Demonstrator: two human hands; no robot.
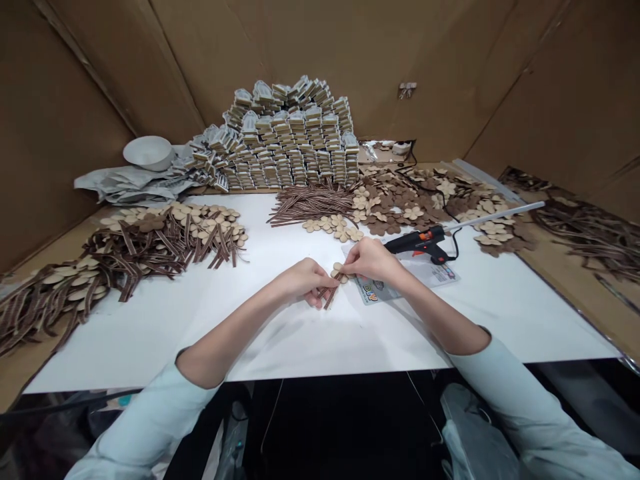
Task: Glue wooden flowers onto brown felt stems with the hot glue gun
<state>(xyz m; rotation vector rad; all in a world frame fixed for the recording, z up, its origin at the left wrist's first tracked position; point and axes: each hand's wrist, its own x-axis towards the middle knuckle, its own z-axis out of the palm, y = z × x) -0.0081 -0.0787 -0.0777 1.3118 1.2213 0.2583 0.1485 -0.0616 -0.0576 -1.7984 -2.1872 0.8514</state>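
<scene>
Both hands meet over the middle of the white table (310, 340). My left hand (304, 281) is closed around brown striped ribbon strips (330, 297) that stick out below its fingers. My right hand (369, 260) pinches a small tan flower-shaped piece (339, 272) pressed against the top of those strips. A black and orange glue gun (423, 243) lies just right of my right hand, on a printed card (395, 283).
Piles of brown ribbon pieces and tan discs (150, 237) cover the left side. More ribbon strips (310, 200), tan flowers (334, 227) and brown felt flowers (425, 197) lie behind. Stacked packets (285, 143) and a white bowl (149, 152) stand at the back. Cardboard walls surround.
</scene>
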